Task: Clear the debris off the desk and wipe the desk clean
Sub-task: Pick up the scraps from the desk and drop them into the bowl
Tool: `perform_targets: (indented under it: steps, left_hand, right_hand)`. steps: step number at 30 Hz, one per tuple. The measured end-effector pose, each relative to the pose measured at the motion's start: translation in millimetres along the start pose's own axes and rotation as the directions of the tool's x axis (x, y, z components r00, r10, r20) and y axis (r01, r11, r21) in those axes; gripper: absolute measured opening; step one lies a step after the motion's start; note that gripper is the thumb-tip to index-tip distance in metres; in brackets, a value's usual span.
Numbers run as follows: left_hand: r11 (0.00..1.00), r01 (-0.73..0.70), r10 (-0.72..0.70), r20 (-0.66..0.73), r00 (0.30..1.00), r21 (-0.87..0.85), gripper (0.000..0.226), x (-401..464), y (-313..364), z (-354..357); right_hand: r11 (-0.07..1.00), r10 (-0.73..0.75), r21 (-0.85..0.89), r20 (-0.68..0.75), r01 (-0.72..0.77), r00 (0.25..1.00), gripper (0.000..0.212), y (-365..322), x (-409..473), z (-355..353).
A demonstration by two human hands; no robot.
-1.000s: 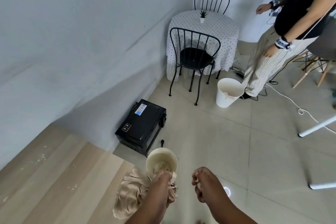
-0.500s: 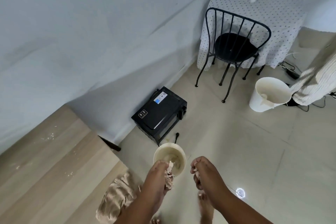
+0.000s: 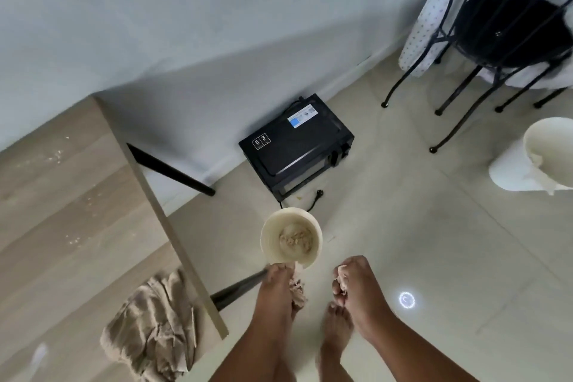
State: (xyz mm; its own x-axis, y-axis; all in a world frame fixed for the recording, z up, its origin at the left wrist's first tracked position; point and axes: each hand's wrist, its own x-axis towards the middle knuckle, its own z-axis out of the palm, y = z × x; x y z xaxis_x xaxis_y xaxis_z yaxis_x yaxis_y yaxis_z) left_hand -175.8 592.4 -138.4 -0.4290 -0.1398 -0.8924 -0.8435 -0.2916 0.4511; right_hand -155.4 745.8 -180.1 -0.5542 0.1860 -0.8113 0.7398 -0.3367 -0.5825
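Note:
The light wooden desk (image 3: 77, 205) fills the left, with pale crumbs scattered on it. A crumpled beige cloth (image 3: 155, 326) lies at its near right edge. Just past that edge a small cream bin (image 3: 273, 242) stands on the floor with beige scraps inside. My left hand (image 3: 279, 285) hovers at the bin's near rim, gripping a wad of beige scraps. My right hand (image 3: 350, 285) is beside it over the floor, fingers curled round a few pale scraps.
A black microwave (image 3: 297, 143) sits on the tiled floor by the wall. A black metal chair (image 3: 502, 34) and a dotted tablecloth (image 3: 434, 3) are at top right. A larger white bin (image 3: 533, 155) stands at the right edge. My bare feet (image 3: 335, 329) show below.
The camera has tilted down and toward the desk, so the person at the right has left the view. Both hands stay near the small bin, holding scraps.

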Motion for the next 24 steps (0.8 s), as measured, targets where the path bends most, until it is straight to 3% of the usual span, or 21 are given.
perform_targets:
  steps: [9,14,24]
  left_hand:
    - [0.959,-0.015,-0.008,-0.079,0.997,-0.282,0.008,113,-55,12]
    - [0.925,-0.026,-0.032,-0.147,0.989,-0.379,0.01,169,-76,9]
    - [0.913,0.043,-0.126,-0.179,0.976,-0.407,0.018,258,-103,-16]
  right_hand:
    - [0.985,0.088,-0.146,-0.056,-0.096,0.995,0.001,47,92,7]
    - [0.963,0.084,-0.253,-0.058,-0.096,0.995,0.006,81,143,15]
    - [0.964,0.069,-0.256,-0.037,-0.076,0.997,0.013,128,224,42]
